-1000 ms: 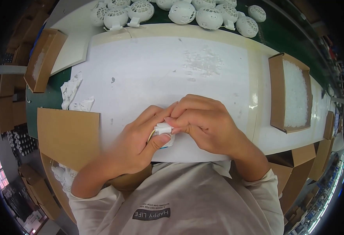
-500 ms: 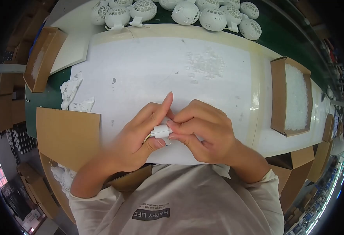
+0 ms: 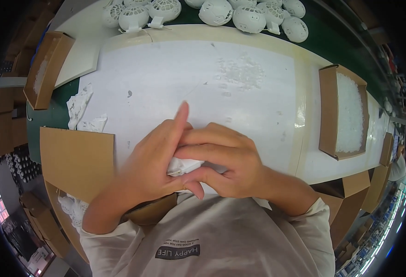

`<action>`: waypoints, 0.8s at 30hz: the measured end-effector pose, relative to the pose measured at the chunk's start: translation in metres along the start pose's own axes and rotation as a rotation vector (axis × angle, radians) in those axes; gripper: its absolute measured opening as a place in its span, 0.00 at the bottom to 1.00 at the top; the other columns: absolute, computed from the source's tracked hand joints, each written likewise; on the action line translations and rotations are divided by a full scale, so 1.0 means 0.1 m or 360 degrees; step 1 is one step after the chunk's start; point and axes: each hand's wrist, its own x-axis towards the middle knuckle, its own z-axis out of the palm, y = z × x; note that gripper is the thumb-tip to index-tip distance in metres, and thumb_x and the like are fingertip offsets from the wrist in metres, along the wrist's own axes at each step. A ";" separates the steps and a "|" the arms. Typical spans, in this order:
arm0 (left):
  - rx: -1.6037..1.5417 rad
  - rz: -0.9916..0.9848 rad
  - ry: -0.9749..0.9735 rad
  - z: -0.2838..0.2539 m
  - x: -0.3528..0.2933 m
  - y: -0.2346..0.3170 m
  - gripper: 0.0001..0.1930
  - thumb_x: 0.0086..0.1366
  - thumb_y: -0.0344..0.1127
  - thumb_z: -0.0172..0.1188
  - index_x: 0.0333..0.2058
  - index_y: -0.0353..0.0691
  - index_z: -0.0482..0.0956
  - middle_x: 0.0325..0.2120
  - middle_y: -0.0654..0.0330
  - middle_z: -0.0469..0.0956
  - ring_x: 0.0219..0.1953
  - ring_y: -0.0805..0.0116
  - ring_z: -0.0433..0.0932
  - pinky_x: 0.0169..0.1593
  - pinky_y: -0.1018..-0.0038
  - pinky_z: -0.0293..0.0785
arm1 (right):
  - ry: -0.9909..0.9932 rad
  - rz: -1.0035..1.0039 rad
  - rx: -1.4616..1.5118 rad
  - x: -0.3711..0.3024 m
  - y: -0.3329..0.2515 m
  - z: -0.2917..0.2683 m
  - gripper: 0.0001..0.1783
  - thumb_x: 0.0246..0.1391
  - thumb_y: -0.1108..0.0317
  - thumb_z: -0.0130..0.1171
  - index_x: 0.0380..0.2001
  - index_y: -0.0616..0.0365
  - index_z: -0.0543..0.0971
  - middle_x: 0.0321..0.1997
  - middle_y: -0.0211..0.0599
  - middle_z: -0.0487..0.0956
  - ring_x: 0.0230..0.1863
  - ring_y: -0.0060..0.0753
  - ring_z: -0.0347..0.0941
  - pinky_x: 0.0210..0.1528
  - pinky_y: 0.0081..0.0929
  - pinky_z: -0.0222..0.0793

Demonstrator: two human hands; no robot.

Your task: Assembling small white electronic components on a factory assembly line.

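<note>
Head view: small white part [image 3: 183, 166] pinched between left hand [image 3: 154, 161] and right hand [image 3: 226, 161], both hands closed around it.

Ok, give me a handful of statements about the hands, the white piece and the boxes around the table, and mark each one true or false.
1. Both hands are closed together on a small white part. True.
2. The left hand has one finger sticking out straight. True.
3. The right hand is reaching into the cardboard box on the right. False: it is at the middle of the table, on the small white part.
4. The round white vented shells lie at the far edge of the table. True.
5. The cardboard box on the right is empty. False: it holds pale, clear-looking material.
</note>
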 end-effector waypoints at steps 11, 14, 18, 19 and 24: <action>0.0102 0.0005 0.0150 0.17 -0.05 0.02 0.37 0.53 0.41 0.71 0.61 0.39 0.69 0.43 0.52 0.74 0.40 0.52 0.77 0.40 0.64 0.75 | 0.0200 0.0005 -0.0060 -0.08 0.03 0.12 0.21 0.32 0.84 0.64 0.37 0.65 0.83 0.36 0.43 0.82 0.34 0.42 0.77 0.35 0.30 0.74; 0.0142 -0.0019 0.0175 0.19 -0.07 0.03 0.36 0.55 0.40 0.70 0.62 0.40 0.68 0.43 0.53 0.73 0.40 0.52 0.77 0.40 0.64 0.75 | 0.0197 0.0005 -0.0024 -0.07 0.03 0.13 0.22 0.31 0.84 0.64 0.37 0.65 0.83 0.36 0.43 0.82 0.34 0.42 0.77 0.34 0.31 0.74; 0.0176 -0.0047 0.0178 0.20 -0.06 0.06 0.36 0.55 0.38 0.69 0.62 0.40 0.67 0.44 0.53 0.73 0.41 0.52 0.76 0.40 0.64 0.75 | 0.0241 0.0023 -0.0016 -0.08 0.04 0.13 0.18 0.37 0.83 0.63 0.38 0.64 0.81 0.35 0.41 0.80 0.32 0.41 0.73 0.33 0.33 0.71; 0.0168 -0.0055 0.0164 0.20 -0.05 0.08 0.37 0.55 0.38 0.69 0.63 0.40 0.66 0.45 0.52 0.72 0.42 0.52 0.75 0.42 0.64 0.74 | 0.0190 0.0043 0.0001 -0.08 0.03 0.09 0.19 0.36 0.83 0.64 0.38 0.64 0.81 0.36 0.41 0.80 0.33 0.41 0.74 0.34 0.32 0.72; -0.0365 -0.0101 -0.0083 0.02 0.05 0.16 0.38 0.57 0.34 0.69 0.65 0.40 0.63 0.49 0.54 0.71 0.51 0.56 0.73 0.52 0.67 0.71 | 0.0018 0.0019 0.0151 -0.02 0.03 -0.05 0.20 0.35 0.79 0.68 0.38 0.62 0.83 0.40 0.41 0.82 0.37 0.40 0.76 0.39 0.31 0.72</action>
